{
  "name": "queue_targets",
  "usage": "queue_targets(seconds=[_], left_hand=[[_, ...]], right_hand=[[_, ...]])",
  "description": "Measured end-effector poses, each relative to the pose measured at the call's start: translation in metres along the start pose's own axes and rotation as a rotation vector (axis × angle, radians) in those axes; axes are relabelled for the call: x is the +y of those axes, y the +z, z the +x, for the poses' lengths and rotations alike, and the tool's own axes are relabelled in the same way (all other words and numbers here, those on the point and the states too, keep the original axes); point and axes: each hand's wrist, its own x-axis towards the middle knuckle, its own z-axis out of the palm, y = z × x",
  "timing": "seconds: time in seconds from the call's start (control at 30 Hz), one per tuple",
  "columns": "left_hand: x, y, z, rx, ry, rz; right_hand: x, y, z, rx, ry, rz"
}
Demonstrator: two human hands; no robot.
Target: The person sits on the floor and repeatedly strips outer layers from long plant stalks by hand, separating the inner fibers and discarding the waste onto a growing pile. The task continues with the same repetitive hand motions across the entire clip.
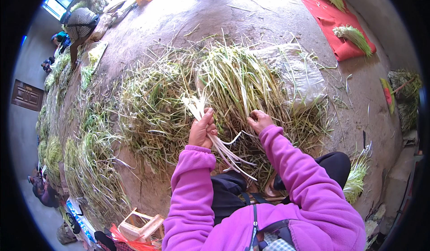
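My left hand is closed around a small bunch of pale, peeled plant stalks; their white ends stick out above the fist and the long stems hang down to the right. To its right, my right hand has its thumb and fingers pinched at the lower end of a pale stalk, by the edge of a heap of long green and yellowish stalks. Darker, tangled stalks and leaves spread on the floor to the left of the heap.
A white woven sack lies right of the heap. Farther right, bundles of stalks rest on a red cloth. A plastic stool stands lower left. Another person bends over stalks at upper left; more people sit along the left wall.
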Motion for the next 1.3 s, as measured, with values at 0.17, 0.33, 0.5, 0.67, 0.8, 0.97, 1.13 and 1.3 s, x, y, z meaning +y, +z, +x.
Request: queue_targets(seconds=[0.17, 0.33, 0.5, 0.67, 0.8, 0.97, 1.13, 1.3], left_hand=[[-0.006, 0.006, -0.002, 0.014, 0.037, 0.142], [-0.030, 0.008, -0.001, -0.057, 0.041, 0.375], [-0.045, 0.006, 0.002, -0.130, 0.079, 0.469], [-0.046, 0.004, 0.002, -0.090, 0.154, 0.495], [-0.042, 0.004, 0.004, 0.015, 0.240, 0.447], [-0.029, 0.004, 0.007, 0.132, 0.331, 0.291], [-0.023, 0.007, 0.004, 0.160, 0.326, 0.267], [-0.014, 0.003, 0.001, 0.165, 0.320, 0.225]], right_hand=[[-0.018, -0.006, -0.029, -0.038, 0.044, 0.474], [-0.042, -0.015, -0.046, -0.104, 0.049, 0.633], [-0.070, -0.026, -0.053, -0.186, 0.173, 0.889], [-0.065, -0.015, -0.055, -0.135, 0.112, 0.805], [-0.061, -0.007, -0.058, -0.031, 0.141, 1.000], [-0.021, 0.003, -0.061, 0.056, 0.200, 0.804], [0.079, 0.031, -0.086, -0.075, 0.257, 0.096], [0.119, 0.035, -0.121, -0.508, 0.359, -0.466]])
